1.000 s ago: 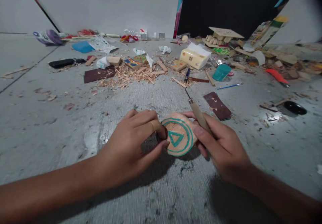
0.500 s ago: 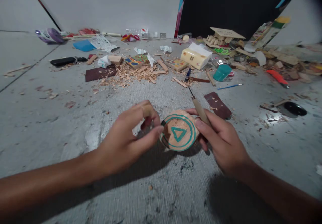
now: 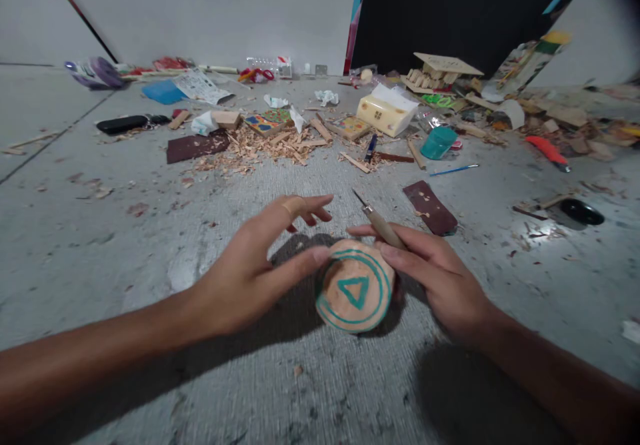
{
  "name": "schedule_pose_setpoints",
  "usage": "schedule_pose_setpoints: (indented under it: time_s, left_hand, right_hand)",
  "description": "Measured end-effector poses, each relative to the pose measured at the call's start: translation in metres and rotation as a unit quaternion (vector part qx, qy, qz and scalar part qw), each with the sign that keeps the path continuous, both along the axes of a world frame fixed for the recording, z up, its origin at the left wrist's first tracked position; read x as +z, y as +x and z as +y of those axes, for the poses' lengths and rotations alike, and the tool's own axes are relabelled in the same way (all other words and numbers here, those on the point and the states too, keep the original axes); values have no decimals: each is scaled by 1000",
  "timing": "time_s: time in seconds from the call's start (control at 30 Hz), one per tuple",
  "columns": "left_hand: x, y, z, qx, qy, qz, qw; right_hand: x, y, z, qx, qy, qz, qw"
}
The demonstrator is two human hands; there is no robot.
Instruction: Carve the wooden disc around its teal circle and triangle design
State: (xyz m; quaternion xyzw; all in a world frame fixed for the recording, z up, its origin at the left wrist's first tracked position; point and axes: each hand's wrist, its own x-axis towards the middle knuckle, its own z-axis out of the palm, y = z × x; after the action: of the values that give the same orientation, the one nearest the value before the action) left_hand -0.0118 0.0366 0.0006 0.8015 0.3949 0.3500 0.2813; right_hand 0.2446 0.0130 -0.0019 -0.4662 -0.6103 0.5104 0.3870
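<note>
A round wooden disc point(image 3: 356, 311) faces me, tilted, with two green rings and a green triangle painted on it. My left hand point(image 3: 260, 258) is open beside the disc, fingers stretched forward and its thumb tip at the upper left rim; whether the thumb touches is hard to tell. In my right hand point(image 3: 440, 265) is a carving tool point(image 3: 383, 227) with a pale wooden handle and thin metal tip, pointing up and left. The right thumb lies against the handle by the disc's upper right rim. Some right fingers are hidden behind the disc.
Wood shavings point(image 3: 270, 148) lie heaped on the grey floor ahead. Around them are dark sandpaper pieces point(image 3: 431, 208), a yellow tissue pack point(image 3: 385, 115), a teal container point(image 3: 439, 143), a blue brush point(image 3: 454, 170), an orange cutter point(image 3: 546, 151) and wood scraps.
My left fingers have uncurled and spread away from the rim. The disc has come lower and tilted more toward me. The carving tool has dropped slightly and leans further left.
</note>
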Motion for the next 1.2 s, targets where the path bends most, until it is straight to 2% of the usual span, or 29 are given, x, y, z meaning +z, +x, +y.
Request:
schedule_pose_setpoints:
  time_s: [0.1,0.17,0.27,0.33,0.43,0.6,0.7,0.77,0.83,1.0,1.2]
  left_hand:
    - [-2,0,-3,-50,-14,32,998]
    - [4,-1,0,-107,-18,89,990]
    - [18,-6,8,-224,-37,203,953]
    - [24,-10,12,-256,-34,261,930]
    - [24,-13,16,-246,-11,309,918]
    - [20,-13,15,-163,44,336,927]
    - [24,-14,17,-208,39,314,925]
    - [24,-14,20,-260,20,288,921]
    - [21,-13,21,-282,8,269,921]
    - [10,-8,18,-222,53,316,921]
    - [10,-6,14,-209,57,337,916]
  right_hand:
    - [2,3,3,-37,85,-30,995]
    - [3,6,5,-77,105,-81,988]
    - [4,8,8,-99,102,-120,982]
    - [4,8,7,-101,107,-118,982]
    - [5,6,6,-87,116,-105,984]
    - [12,8,3,-46,154,-130,978]
    - [17,13,2,-6,211,-169,963]
    - [20,15,2,37,241,-201,949]
    - [24,18,2,86,260,-235,933]
    - [27,21,4,197,236,-310,900]
    - [28,17,4,212,235,-393,863]
